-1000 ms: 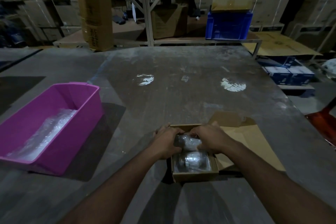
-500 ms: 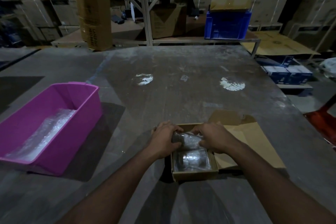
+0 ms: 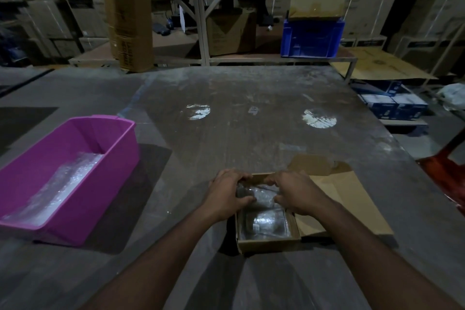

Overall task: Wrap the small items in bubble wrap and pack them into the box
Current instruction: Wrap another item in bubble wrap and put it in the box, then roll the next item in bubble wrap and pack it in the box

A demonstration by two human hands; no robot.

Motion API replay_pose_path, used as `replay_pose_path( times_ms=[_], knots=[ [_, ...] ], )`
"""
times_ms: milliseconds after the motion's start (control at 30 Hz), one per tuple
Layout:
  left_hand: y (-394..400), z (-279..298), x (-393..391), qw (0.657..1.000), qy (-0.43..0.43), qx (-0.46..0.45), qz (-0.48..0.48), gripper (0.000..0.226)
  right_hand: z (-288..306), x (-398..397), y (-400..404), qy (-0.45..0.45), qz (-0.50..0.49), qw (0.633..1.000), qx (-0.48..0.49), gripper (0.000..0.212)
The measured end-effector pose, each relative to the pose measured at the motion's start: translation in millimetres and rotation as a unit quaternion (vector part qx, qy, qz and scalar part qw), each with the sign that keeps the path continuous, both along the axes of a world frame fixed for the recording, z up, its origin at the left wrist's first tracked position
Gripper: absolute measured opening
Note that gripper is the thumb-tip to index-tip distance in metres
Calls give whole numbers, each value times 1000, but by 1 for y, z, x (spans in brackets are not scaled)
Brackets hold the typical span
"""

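Observation:
A small open cardboard box point(image 3: 269, 241) sits on the table near me, its lid flap point(image 3: 344, 204) lying open to the right. Inside its near half lies a bubble-wrapped item point(image 3: 264, 225). Over the far half, my left hand point(image 3: 226, 194) and my right hand point(image 3: 297, 194) grip a second bubble-wrapped item point(image 3: 261, 195) from either side, fingers curled round it. The hands hide most of that bundle.
A pink plastic tub point(image 3: 118, 158) holding sheets of bubble wrap point(image 3: 60, 189) stands at the left of the grey table point(image 3: 251, 133). Behind the table are a tall cardboard carton point(image 3: 128, 12), a blue crate point(image 3: 312, 38) and stacked boxes. A red object point(image 3: 445, 173) sits at the right edge.
Both hands have shifted slightly toward the box's far end with the wrapped bundle, pressing it lower between them. Nothing else has moved.

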State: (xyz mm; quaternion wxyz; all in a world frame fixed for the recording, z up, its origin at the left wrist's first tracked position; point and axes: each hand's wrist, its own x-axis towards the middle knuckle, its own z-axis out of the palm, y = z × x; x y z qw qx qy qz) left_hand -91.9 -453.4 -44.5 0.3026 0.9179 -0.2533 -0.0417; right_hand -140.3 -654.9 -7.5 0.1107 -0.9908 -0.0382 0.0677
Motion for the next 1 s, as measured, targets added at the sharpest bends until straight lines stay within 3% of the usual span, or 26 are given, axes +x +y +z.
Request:
replay_pose_path(
  times_ms=[133, 433, 633, 833, 1000],
  knots=[
    [2, 2, -1, 999, -22, -41, 10, 40, 6, -6, 4, -18, -6, 1000, 9, 41],
    [31, 1, -3, 970, 40, -217, 104, 13, 9, -24, 39, -112, -4, 993, 47, 34],
    [82, 23, -13, 960, 20, -244, 140, 8, 20, -23, 94, -135, 28, 984, 109, 30],
    [182, 57, -17, 943, -38, -252, 214, 10, 35, -5, 184, -149, 97, 965, 193, 24],
    [271, 69, -15, 920, -108, -238, 293, 12, 47, 20, 278, -129, 120, 929, 324, 16]
  ],
)
